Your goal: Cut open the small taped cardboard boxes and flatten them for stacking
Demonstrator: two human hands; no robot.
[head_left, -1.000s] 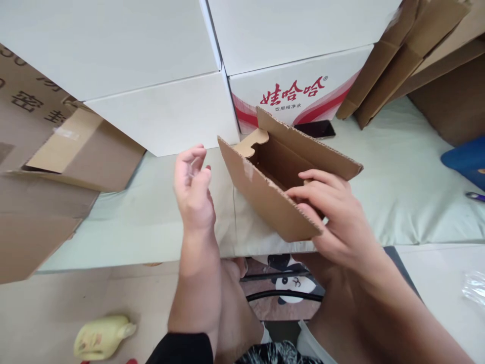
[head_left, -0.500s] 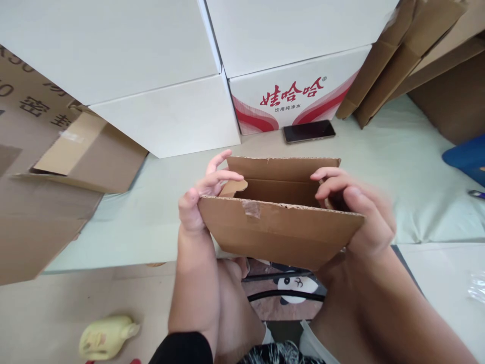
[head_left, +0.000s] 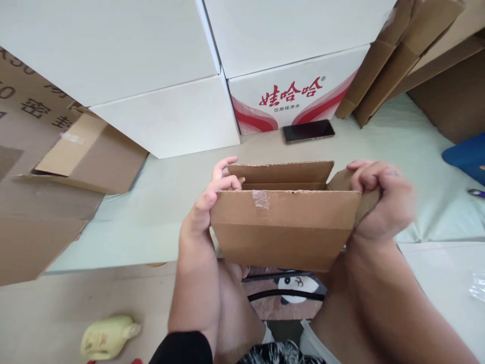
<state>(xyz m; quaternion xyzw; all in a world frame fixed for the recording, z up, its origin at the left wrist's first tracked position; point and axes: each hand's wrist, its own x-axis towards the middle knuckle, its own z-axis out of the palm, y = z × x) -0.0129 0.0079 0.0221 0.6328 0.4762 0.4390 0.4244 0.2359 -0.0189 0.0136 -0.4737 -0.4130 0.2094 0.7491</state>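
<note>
An open brown cardboard box (head_left: 284, 240) is held up over my lap, its top flaps raised and a strip of clear tape on the near flap. My left hand (head_left: 206, 199) grips the box's left end, fingers bent over a small side flap. At the right end, my right hand (head_left: 384, 197) has its fingers curled round the right side flap, which is folded outward. The inside of the box is mostly hidden by the near flap.
White cartons (head_left: 166, 119) stand behind, one with red lettering (head_left: 291, 98). A black phone (head_left: 308, 131) lies before them. Brown cardboard boxes (head_left: 109, 151) are at the left, folded cardboard (head_left: 394, 65) at the right. A yellow bottle (head_left: 109, 336) lies on the floor.
My right hand has moved outward to the right, pulling the right side flap out from the box's opening. The near flap has levelled, and my left hand has shifted slightly right.
</note>
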